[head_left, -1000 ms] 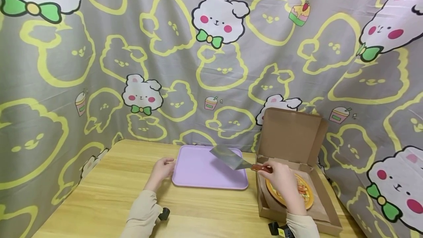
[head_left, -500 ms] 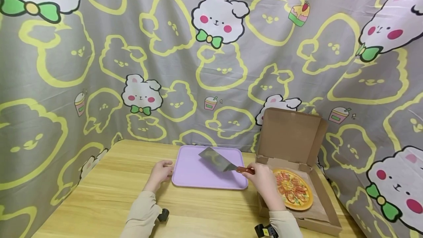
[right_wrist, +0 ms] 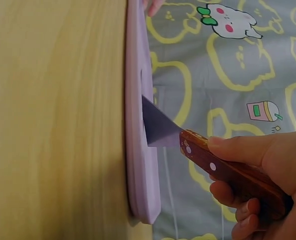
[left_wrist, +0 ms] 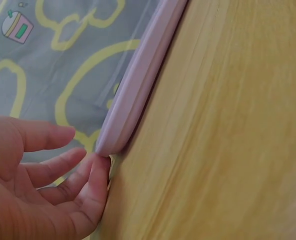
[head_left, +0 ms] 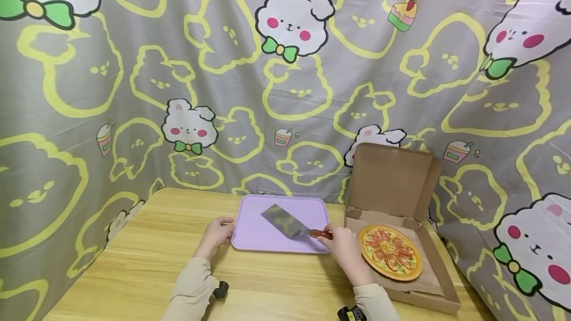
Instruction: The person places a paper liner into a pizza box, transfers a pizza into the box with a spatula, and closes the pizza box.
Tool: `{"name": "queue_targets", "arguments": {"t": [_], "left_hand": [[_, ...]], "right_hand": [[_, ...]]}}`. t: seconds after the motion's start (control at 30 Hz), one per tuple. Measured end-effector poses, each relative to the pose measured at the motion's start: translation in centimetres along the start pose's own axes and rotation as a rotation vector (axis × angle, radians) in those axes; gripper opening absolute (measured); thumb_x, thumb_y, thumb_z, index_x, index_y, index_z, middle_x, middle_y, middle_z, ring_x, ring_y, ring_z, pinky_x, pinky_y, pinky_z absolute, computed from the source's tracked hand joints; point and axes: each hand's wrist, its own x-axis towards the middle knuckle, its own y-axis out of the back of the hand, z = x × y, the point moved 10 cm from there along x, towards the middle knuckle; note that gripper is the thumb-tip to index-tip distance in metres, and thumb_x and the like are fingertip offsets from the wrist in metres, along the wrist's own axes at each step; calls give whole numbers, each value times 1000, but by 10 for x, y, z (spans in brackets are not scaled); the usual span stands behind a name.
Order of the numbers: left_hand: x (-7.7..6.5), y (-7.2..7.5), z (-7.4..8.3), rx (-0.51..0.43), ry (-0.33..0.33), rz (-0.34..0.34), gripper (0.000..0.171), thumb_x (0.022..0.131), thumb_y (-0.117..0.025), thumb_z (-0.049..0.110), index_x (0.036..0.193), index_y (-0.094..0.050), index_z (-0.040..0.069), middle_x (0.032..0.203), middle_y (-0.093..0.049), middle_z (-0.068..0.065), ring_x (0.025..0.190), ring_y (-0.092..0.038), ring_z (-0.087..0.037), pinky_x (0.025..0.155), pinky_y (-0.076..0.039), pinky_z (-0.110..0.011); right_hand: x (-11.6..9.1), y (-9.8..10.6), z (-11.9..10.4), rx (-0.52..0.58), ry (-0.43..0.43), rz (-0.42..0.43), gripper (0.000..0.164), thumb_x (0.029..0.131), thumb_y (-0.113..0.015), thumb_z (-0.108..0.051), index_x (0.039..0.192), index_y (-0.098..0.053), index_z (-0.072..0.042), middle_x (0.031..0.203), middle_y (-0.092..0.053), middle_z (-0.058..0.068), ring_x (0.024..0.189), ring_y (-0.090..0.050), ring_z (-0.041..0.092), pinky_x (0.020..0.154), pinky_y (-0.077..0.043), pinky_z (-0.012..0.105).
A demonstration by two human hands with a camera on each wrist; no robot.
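A lavender tray [head_left: 252,237] lies on the table. My right hand [head_left: 347,252] grips a spatula by its riveted wooden handle [right_wrist: 217,167], thumb along the top. The wide metal blade [head_left: 281,222] is over the middle of the tray, and in the right wrist view it dips behind the near rim. At the tray's left edge rests my left hand [head_left: 217,234], fingers loosely bent; in the left wrist view its lower fingertips [left_wrist: 102,167] meet the tray's corner. A round pizza [head_left: 390,252] with red and green toppings lies in a cardboard box, right of my right hand.
The pizza box [head_left: 392,177] stands at the right of the wooden table [head_left: 267,286], lid raised against the back. A patterned grey curtain [head_left: 241,88] hangs close behind and on both sides.
My right hand has carried the spatula leftward and lower over the tray, away from the pizza box, uncovering the pizza. My left hand has stayed at the tray's left edge.
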Motion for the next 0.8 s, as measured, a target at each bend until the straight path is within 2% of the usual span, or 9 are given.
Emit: {"name": "queue_targets", "arguments": {"t": [0.2,0.4,0.57,0.8], "left_hand": [[1,0,0,15,-10,9,37,91,-56,4,124,-54,-13,101,-65,-26,78,-66,-18,68,-58,-29],[1,-1,-1,25,5,7,38,91,-56,5,125,-55,-12,100,-66,-23,79,-66,-18,68,-58,-28],[1,-1,-2,24,17,4,38,92,-56,6,126,-55,-11,99,-66,-22,79,-65,-17,68,-57,-27],[2,-2,-1,31,20,-19,39,94,-53,8,127,-53,-12,107,-64,-28,84,-66,-21,71,-58,-31]], "right_hand": [[-3,-4,-1,26,7,-6,18,75,-82,-26,80,-71,-13,70,-68,1,59,-57,15,52,-41,29],[-4,-9,3,47,-29,-62,17,78,-81,-24,83,-71,-12,71,-68,2,58,-54,11,49,-38,25],[-4,-11,7,73,-70,-119,17,82,-77,-27,85,-70,-12,72,-68,2,59,-53,12,50,-39,26],[-3,-7,16,95,-124,-181,24,87,-71,-33,90,-72,-9,75,-69,3,65,-57,14,56,-46,30]]}}
